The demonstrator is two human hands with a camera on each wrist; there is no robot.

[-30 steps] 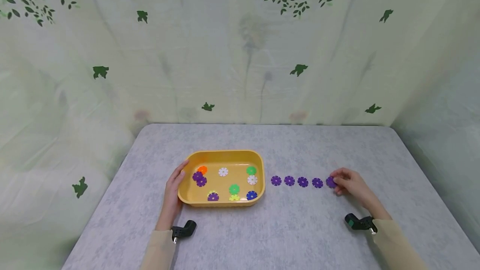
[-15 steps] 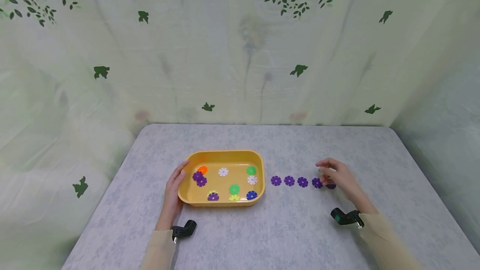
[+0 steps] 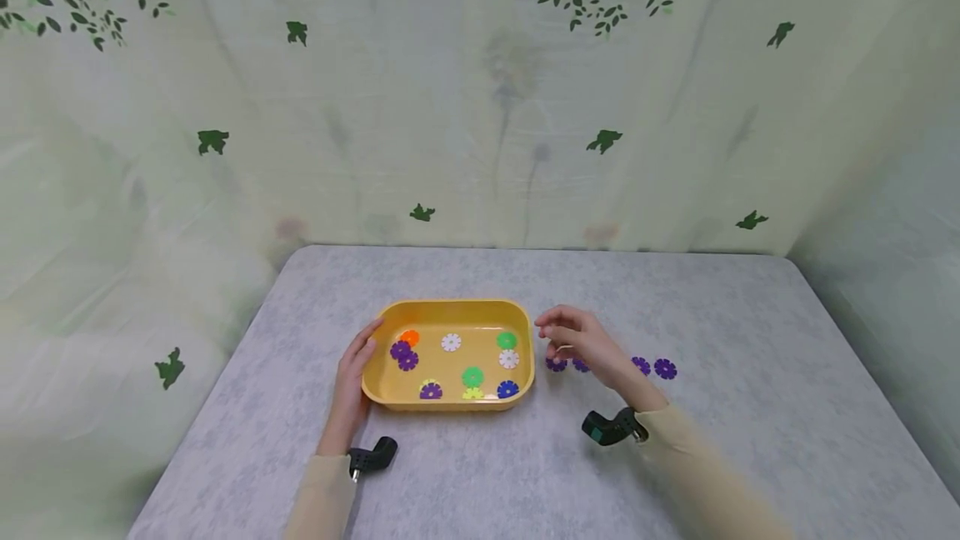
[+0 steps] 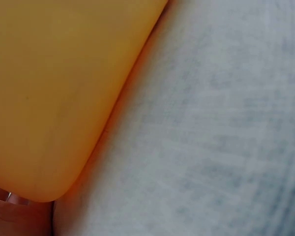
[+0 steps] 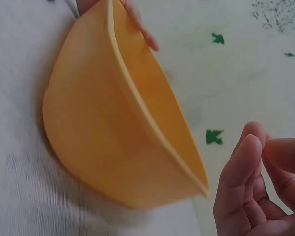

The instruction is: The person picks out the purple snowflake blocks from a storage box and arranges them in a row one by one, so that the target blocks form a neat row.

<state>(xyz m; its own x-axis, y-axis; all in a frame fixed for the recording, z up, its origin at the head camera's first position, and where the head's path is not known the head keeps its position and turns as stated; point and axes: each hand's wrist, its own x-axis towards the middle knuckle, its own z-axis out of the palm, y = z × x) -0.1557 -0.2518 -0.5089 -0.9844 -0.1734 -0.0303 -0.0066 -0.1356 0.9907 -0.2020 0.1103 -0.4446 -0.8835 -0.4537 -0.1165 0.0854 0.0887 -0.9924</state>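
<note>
My left hand point(image 3: 351, 382) holds the left end of a yellow plastic tray point(image 3: 450, 407), its fingers along the rim; the left wrist view shows mainly the tray's outer wall. In the tray lie snowflake-shaped plastic discs: purple point(image 3: 407, 360), orange point(image 3: 410, 337), white point(image 3: 451, 342), green point(image 3: 472, 377), yellow point(image 3: 472, 394) and blue point(image 3: 507, 389). Just right of the tray, my right hand point(image 3: 588, 348) hovers with loosely bent fingers and nothing in them. Beneath it runs a row of purple discs point(image 3: 665, 368), partly hidden by the hand.
The grey mottled table point(image 3: 480, 473) extends around the tray. Behind it hangs a pale curtain point(image 3: 450, 107) with printed leaves and birds. A black wrist camera point(image 3: 373, 455) sits on the left wrist, another camera point(image 3: 609, 427) on the right.
My right hand has let go of the purple disc at the row's right end and moved left over the row to the tray's side. My left hand stays on the tray.
</note>
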